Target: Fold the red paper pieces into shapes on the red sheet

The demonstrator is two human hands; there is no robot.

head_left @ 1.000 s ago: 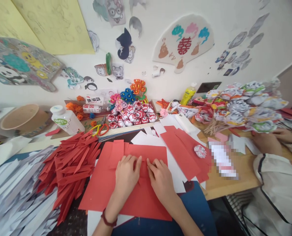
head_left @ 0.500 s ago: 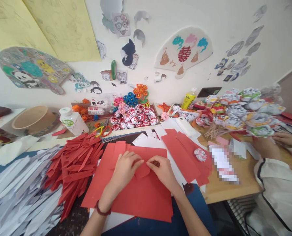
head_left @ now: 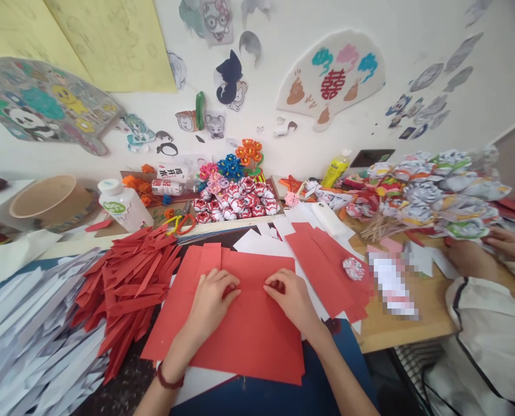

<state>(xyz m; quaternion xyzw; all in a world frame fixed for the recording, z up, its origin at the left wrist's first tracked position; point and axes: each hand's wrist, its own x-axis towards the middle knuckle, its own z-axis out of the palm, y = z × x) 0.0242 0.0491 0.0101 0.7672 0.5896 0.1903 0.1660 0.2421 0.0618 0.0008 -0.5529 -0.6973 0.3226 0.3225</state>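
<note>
My left hand [head_left: 211,300] and my right hand [head_left: 291,297] are over a stack of red paper sheets [head_left: 248,341], thumbs against fingertips. Between them stretches a small red paper piece [head_left: 252,281], one end pinched in each hand. Its outline partly blends into the red sheets below. A folded red paper strip [head_left: 211,256] lies on the upper left of the stack, just beyond my left hand.
Left are heaps of folded red strips [head_left: 131,283] and white strips [head_left: 36,329]. Behind stand a white bottle [head_left: 125,208] and red-white paper flowers [head_left: 240,202]. More red sheets [head_left: 320,271] lie right, near a co-worker's sleeve [head_left: 491,329] and a bundle of paper flowers [head_left: 434,190].
My hands have moved apart, the left one leftwards. The small red paper piece, bulging downward before, now stretches flatter between them. The view has shifted slightly.
</note>
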